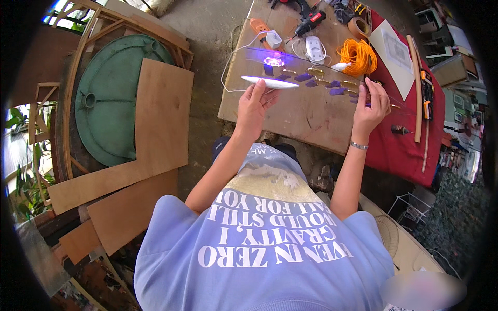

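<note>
My left hand (253,106) grips a slim white lamp (280,83) between thumb and fingers, above the near part of the wooden table. A violet glow (274,61) shows just beyond the lamp; whether it is direct light or a reflection I cannot tell. With bent fingers, my right hand (371,101) pinches a thin clear sheet (329,72) near its right end. The sheet slants across toward the lamp. Several purple pieces (338,91) with gold-coloured parts show along it; I cannot make out whether they are fixed to it or lie behind it.
On the table (301,114) lie a drill (310,24), an orange cord coil (358,57), a tape roll (358,27) and a white power strip (314,49). Red cloth (384,150) covers its right side, bearing wooden strips (416,93) and a cutter (427,96). Plywood (163,114) stands left.
</note>
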